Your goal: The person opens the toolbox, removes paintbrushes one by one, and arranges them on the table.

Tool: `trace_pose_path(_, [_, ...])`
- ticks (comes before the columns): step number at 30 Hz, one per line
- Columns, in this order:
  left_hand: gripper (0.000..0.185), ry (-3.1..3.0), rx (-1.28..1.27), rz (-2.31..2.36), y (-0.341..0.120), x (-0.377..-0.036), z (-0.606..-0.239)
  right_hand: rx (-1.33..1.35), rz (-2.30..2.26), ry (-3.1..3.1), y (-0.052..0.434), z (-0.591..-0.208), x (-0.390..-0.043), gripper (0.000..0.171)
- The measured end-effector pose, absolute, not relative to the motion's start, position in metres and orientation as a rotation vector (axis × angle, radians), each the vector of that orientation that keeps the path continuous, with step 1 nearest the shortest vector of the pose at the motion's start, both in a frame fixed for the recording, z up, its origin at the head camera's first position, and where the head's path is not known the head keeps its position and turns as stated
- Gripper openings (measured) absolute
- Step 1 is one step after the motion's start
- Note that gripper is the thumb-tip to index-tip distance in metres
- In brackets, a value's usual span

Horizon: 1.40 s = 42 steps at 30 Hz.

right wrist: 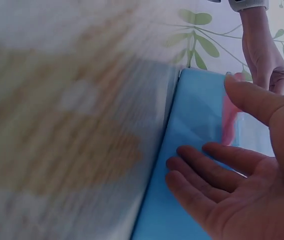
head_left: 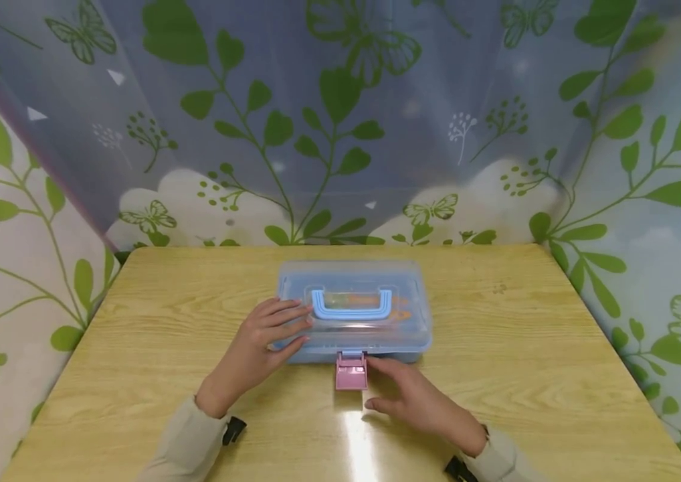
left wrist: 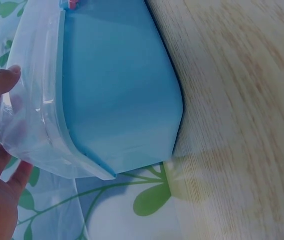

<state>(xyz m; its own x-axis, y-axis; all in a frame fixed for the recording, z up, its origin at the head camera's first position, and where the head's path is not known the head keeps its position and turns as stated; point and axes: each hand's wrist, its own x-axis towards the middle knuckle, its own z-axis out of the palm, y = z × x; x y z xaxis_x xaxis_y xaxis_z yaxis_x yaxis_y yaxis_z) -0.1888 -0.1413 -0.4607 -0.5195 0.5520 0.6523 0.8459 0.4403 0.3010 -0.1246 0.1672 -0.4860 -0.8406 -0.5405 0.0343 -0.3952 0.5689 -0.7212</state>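
— Nearest to the camera I see two pale beige cloth sleeves, each with a small black fitting at the cuff. Over what do they reach?

— Over a wide table of yellowish wood grain. On its front part shines one white streak of light.

— And how is the room?

— Behind the table and at both its sides hangs printed cloth, blue-grey at the back and paler at the sides, with green leaves and butterflies.

— Where is the rectangular blue plastic box?

— It stands on the table, near the far edge, about in the middle. Its clear plastic lid is down, with the light blue handle lying on top. At the front, the pink plastic latch is turned outward.

— Do the hands grasp something?

— The left hand rests on the lid's left side, fingers spread, not clenched. The right hand is loose beside the latch; whether a fingertip touches it, I cannot tell.
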Motion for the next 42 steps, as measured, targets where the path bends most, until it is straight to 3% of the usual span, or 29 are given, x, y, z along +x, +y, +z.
trace_pose_path(8, [0.04,-2.232,-1.177,-0.847,-0.141,-0.188,-0.459,-0.841,-1.018,2.69,0.172,-0.471,-0.113,0.068])
trace_pose_path(16, [0.041,-2.226,-1.183,-0.833,-0.141,-0.19,-0.457,-0.951,-1.21,2.8,0.176,-0.446,-0.108,0.052])
trace_pose_path(23, [0.042,-2.254,-1.179,-0.824,-0.143,-0.186,-0.458,-1.155,-1.364,3.061,0.188,-0.443,-0.123,0.06])
trace_pose_path(30, [0.045,-2.249,-1.18,-0.796,-0.141,-0.187,-0.458,-1.029,-1.381,3.189,0.203,-0.452,-0.142,0.066])
trace_pose_path(42, [0.046,-2.326,-1.147,-0.705,-0.14,-0.18,-0.452,-0.951,-1.553,3.165,0.207,-0.469,-0.153,0.052])
